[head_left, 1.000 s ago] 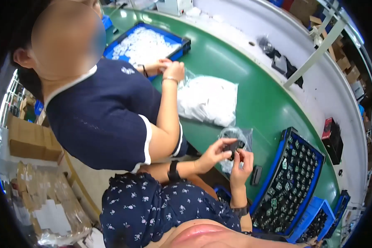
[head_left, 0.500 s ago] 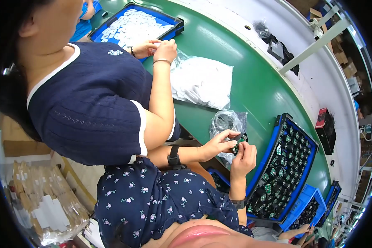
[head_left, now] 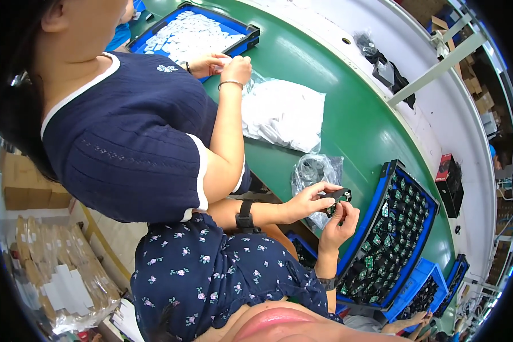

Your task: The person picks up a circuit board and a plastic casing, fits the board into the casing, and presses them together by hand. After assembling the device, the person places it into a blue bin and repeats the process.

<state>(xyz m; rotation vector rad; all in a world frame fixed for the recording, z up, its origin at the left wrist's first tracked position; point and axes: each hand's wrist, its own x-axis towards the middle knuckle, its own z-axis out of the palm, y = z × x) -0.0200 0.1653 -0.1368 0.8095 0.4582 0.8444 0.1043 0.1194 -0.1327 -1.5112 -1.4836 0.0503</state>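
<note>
My left hand [head_left: 309, 204] pinches a small black part with a green circuit board [head_left: 344, 195] between thumb and fingers. Just below it, my right hand [head_left: 340, 226] has its thumb and fingertips closed at the lower side of the same part; the exact contact is partly hidden. Beyond the hands, a clear plastic bag [head_left: 316, 171] with dark contents lies on the green table [head_left: 359, 134]. Beside my right hand stands a blue tray with a black rim [head_left: 363, 231], filled with rows of similar black parts with green boards.
A co-worker [head_left: 137, 137] at my left handles a small white piece near a large bag of white pieces [head_left: 285, 114]. Behind it is a blue tray [head_left: 249, 39] of white pieces. A blue crate [head_left: 436, 268] stands at right; a metal post [head_left: 439, 65] rises from the far ledge.
Both hands have shifted slightly right, and the black part has been turned so that its round end faces up more. The co-worker's hands have moved only slightly.
</note>
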